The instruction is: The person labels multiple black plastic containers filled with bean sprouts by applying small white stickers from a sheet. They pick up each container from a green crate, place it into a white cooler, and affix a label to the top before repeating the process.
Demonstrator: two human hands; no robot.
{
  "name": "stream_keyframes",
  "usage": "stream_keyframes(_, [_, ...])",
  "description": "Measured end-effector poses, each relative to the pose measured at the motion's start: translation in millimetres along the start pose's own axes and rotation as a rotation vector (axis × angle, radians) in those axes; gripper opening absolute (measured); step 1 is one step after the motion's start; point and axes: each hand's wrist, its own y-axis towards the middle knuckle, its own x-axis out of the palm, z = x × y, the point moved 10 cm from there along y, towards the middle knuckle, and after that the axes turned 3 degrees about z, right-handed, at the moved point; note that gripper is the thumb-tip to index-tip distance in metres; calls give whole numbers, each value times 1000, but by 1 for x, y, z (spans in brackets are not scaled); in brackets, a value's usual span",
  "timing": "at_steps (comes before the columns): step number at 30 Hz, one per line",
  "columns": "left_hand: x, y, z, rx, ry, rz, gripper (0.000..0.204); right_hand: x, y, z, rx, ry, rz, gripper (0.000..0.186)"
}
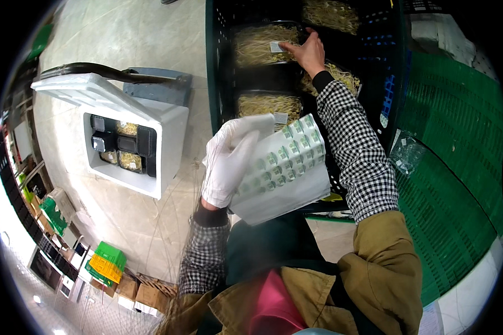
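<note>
My left hand (229, 164), in a white glove, grips a white sheet of stickers (296, 153) with rows of small green-and-white labels. My right hand (310, 53) is bare, its fingers apart. One fingertip rests at the white label (276, 47) on a pack of bean sprouts (254, 47), and other fingers touch near the pack's right edge. Below, a second pack of sprouts (257, 105) bears a white label and is partly covered by the sheet. Another sprout pack (341, 75) lies partly under my right wrist. All sit in a dark crate (213, 72).
At the far right of the crate lies one more sprout pack (332, 14). A white foam box (170, 142) with its lid tilted up stands on the floor at left, holding several black trays and sprout packs. Green crates (447, 184) fill the right side. Coloured crates (106, 262) stand lower left.
</note>
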Motion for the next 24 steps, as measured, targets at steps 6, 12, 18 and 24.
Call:
stream_keyframes(6, [2,11,4,30,-119,56,25,-51,-3,-27,-252,-78,244,75])
stream_keyframes(12, [-1,13,6,200,-73,98,21,-90,-110,-168,-445,644,-990,33])
stream_keyframes(18, [18,15,36,346,42,66,19,-113,-117,-173,-385,552,-886,25])
stream_keyframes(24, [8,23,-9,41,-85,171,18,-122,-105,-163,-314,615,-717,17])
